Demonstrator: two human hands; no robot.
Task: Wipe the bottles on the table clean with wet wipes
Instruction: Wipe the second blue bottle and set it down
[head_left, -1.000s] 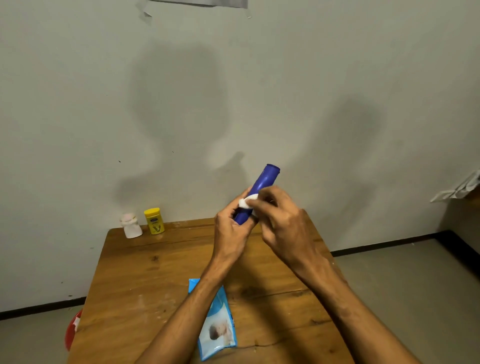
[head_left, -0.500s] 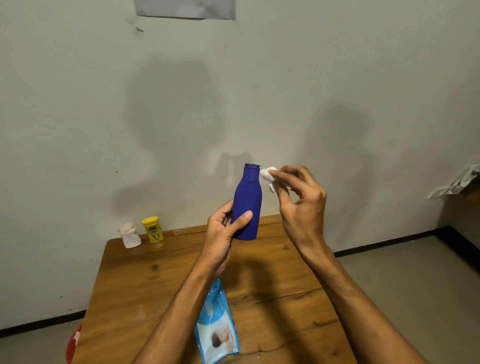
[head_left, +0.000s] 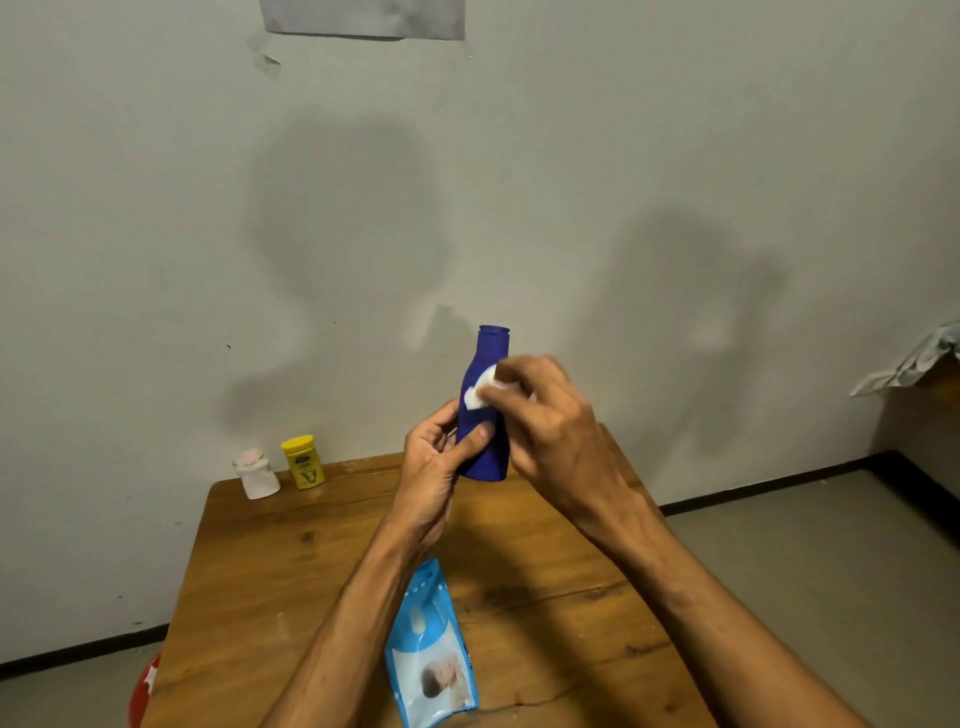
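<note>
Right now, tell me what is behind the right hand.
A white wipe, pressed on the blue bottle that the left hand holds. The right hand covers the rest of the wipe and part of the bottle.

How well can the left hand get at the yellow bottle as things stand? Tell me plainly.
Likely no, not yet: the left hand grips the blue bottle while the right hand presses a wet wipe on it. Otherwise the bare table top toward the yellow bottle leaves the way free.

Gripping the blue bottle (head_left: 491, 349) low with the left hand (head_left: 434, 470), thumb across its front. Pressing a white wipe (head_left: 479, 389) to its shoulder with the right hand (head_left: 553, 423), fingers curled. Both forearms bare, angled up and inward.
</note>
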